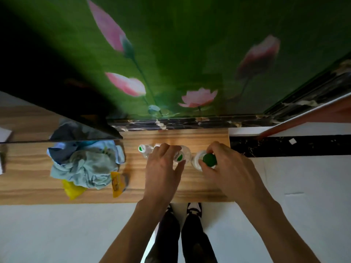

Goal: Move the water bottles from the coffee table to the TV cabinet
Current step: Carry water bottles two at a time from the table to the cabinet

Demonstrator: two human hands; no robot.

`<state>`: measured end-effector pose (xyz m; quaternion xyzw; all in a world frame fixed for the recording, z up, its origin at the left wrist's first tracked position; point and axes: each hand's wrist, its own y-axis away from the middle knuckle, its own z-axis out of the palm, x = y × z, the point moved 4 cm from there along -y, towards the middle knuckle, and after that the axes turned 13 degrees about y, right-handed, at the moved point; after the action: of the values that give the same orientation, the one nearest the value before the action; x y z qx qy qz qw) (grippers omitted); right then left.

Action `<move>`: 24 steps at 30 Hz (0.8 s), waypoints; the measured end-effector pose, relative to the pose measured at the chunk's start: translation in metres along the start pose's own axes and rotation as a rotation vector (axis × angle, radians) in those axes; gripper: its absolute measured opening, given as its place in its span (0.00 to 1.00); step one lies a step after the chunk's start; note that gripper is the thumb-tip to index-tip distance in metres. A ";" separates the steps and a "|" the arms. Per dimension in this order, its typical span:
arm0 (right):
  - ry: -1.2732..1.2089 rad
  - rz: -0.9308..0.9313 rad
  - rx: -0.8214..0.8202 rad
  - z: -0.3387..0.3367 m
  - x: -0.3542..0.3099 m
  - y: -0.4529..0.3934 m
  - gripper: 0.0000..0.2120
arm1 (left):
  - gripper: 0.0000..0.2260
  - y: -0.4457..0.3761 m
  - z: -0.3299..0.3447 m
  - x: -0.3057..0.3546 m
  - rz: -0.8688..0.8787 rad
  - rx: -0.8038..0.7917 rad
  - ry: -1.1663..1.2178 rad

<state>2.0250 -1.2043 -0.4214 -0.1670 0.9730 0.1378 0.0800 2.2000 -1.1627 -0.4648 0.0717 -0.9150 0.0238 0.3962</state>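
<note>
I look straight down on the wooden TV cabinet [190, 192]. Three clear water bottles stand on it in a row. The left bottle [144, 150] stands free, its white cap with a green mark showing. My left hand [163, 168] wraps around the middle bottle [182, 156], fingers curled about its shoulder. My right hand [226, 168] grips the right bottle [199, 160] just below its green cap [209, 159]. Both held bottles are upright and seem to rest on the wood. The coffee table is out of view.
A pile of pale crumpled clothes [85, 166] with yellow packets [73, 190] lies left of the bottles. The dark TV screen [57, 118] overhangs the cabinet's left part. A green floral wall panel [180, 54] rises behind. White floor and my legs [182, 234] are below.
</note>
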 end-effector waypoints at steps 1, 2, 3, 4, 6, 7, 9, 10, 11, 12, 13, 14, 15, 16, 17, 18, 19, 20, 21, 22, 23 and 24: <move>-0.005 -0.001 0.002 0.013 0.003 -0.010 0.13 | 0.17 -0.005 0.009 -0.012 0.021 0.007 -0.030; -0.010 -0.005 0.009 0.026 0.005 -0.019 0.13 | 0.17 -0.009 0.018 -0.024 0.031 0.014 -0.059; -0.014 -0.008 0.019 0.037 0.008 -0.027 0.13 | 0.17 -0.012 0.025 -0.036 0.035 0.023 -0.086; -0.014 -0.008 0.030 0.049 0.010 -0.036 0.13 | 0.17 -0.015 0.031 -0.047 0.040 0.031 -0.109; -0.018 -0.007 0.048 0.070 0.014 -0.052 0.13 | 0.16 -0.021 0.043 -0.067 0.050 0.040 -0.140; -0.026 -0.006 0.057 0.080 0.016 -0.059 0.13 | 0.15 -0.024 0.049 -0.076 0.053 0.037 -0.144; -0.036 -0.011 0.070 0.098 0.019 -0.070 0.14 | 0.15 -0.030 0.061 -0.091 0.046 0.023 -0.140; -0.037 -0.016 0.071 0.106 0.020 -0.074 0.14 | 0.15 -0.033 0.066 -0.097 0.040 0.014 -0.136; -0.041 -0.023 0.068 0.113 0.022 -0.078 0.14 | 0.15 -0.035 0.071 -0.103 0.034 0.005 -0.137; -0.046 -0.030 0.063 0.120 0.023 -0.082 0.14 | 0.15 -0.037 0.076 -0.107 0.030 -0.005 -0.142; -0.047 -0.037 0.057 0.126 0.023 -0.086 0.14 | 0.15 -0.039 0.080 -0.112 0.027 -0.013 -0.147; -0.045 -0.043 0.052 0.131 0.024 -0.089 0.14 | 0.15 -0.042 0.083 -0.116 0.024 -0.019 -0.151; -0.040 -0.049 0.045 0.135 0.023 -0.093 0.14 | 0.15 -0.043 0.085 -0.120 0.021 -0.022 -0.154; -0.033 -0.055 0.036 0.139 0.023 -0.096 0.14 | 0.14 -0.045 0.086 -0.123 0.020 -0.024 -0.156; -0.026 -0.062 0.024 0.142 0.021 -0.099 0.15 | 0.14 -0.047 0.088 -0.126 0.020 -0.024 -0.156; -0.018 -0.069 0.012 0.145 0.020 -0.102 0.15 | 0.14 -0.048 0.089 -0.128 0.024 -0.025 -0.159; -0.010 -0.077 0.001 0.147 0.019 -0.105 0.15 | 0.14 -0.049 0.090 -0.130 0.029 -0.026 -0.162; -0.006 -0.086 -0.008 0.149 0.017 -0.107 0.15 | 0.14 -0.050 0.090 -0.132 0.031 -0.028 -0.166; -0.005 -0.095 -0.015 0.152 0.015 -0.109 0.15 | 0.14 -0.051 0.090 -0.134 0.027 -0.032 -0.173; -0.001 -0.104 -0.022 0.154 0.013 -0.110 0.14 | 0.14 -0.051 0.090 -0.135 0.020 -0.039 -0.182; 0.006 -0.112 -0.030 0.156 0.011 -0.111 0.14 | 0.14 -0.051 0.090 -0.137 0.012 -0.047 -0.190; 0.014 -0.119 -0.038 0.158 0.009 -0.112 0.14 | 0.14 -0.052 0.090 -0.138 0.003 -0.056 -0.194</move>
<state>2.0725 -1.2618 -0.6007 -0.2270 0.9591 0.1499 0.0781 2.2361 -1.2072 -0.6277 0.0612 -0.9496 -0.0080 0.3075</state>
